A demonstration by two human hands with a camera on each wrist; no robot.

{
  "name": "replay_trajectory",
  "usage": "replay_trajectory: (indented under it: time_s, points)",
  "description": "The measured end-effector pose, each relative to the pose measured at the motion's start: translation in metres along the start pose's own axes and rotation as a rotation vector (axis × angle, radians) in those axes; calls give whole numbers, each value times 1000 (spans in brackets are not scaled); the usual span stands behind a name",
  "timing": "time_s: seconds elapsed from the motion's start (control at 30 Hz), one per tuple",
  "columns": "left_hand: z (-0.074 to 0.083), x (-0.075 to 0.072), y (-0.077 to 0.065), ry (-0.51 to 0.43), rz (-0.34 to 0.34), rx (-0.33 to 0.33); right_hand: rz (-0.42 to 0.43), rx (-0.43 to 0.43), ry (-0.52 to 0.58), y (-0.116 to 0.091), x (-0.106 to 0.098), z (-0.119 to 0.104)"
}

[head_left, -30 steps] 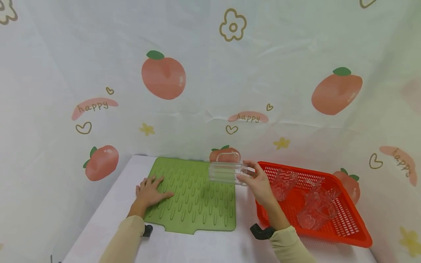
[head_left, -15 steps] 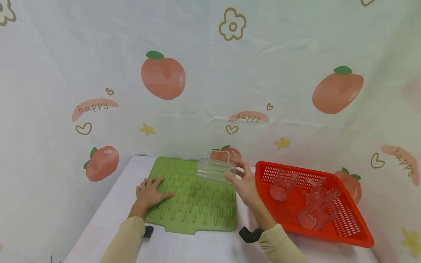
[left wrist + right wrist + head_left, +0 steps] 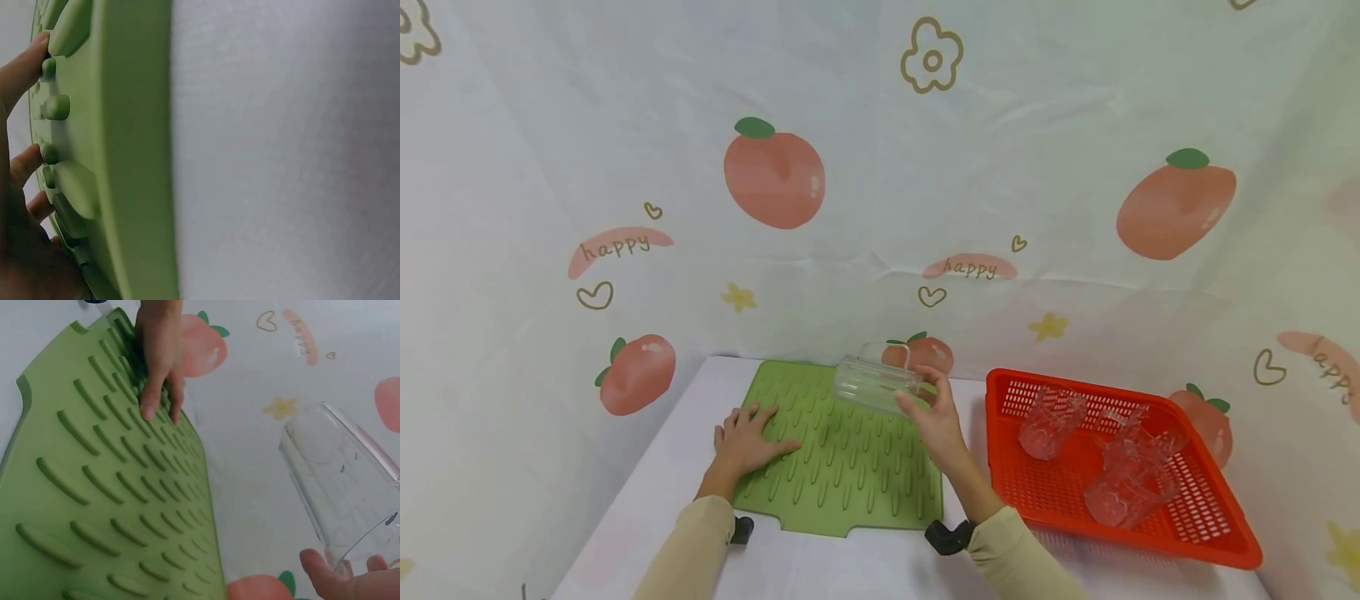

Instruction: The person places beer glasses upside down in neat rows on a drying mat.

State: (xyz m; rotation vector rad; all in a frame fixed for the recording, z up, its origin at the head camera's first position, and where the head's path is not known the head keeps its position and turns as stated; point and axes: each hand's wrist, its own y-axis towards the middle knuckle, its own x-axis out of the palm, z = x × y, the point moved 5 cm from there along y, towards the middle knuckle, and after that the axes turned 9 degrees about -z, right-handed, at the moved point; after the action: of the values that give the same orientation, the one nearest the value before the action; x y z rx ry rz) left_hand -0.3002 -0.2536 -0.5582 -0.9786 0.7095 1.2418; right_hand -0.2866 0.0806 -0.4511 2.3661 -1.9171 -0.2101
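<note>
A clear mug (image 3: 871, 385) is held on its side by my right hand (image 3: 940, 423), above the far right part of a green drying mat (image 3: 835, 483) with raised ridges. Its handle points up. Fingers and thumb grip the mug at its right end, also seen in the right wrist view, where the mug (image 3: 337, 469) fills the right side. My left hand (image 3: 747, 443) rests spread on the mat's left edge. In the left wrist view, the fingertips (image 3: 28, 62) touch the mat among the ridges.
A red perforated basket (image 3: 1030, 500) stands on the white table (image 3: 880, 567) to the right. Several clear mugs (image 3: 1120, 496) lie in it. A white cloth (image 3: 865, 275) with fruit prints hangs behind the table.
My right hand has carried the mug leftward, from near the basket to over the mat; the mug now tilts slightly. My left hand has stayed in place on the mat.
</note>
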Motion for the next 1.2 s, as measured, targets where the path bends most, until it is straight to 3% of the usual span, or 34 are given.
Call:
replay_trajectory:
  time_s: [0.33, 0.63, 1.2]
  points:
    - [-2, 2, 0, -27, -5, -5, -78, -59, -14, 13, 25, 18]
    - [2, -2, -3, -36, 9, -1, -126, 3, -26, 17, 44, 36]
    - [3, -1, -3, 6, -13, 13, -213, 16, -43, 31, 69, 31]
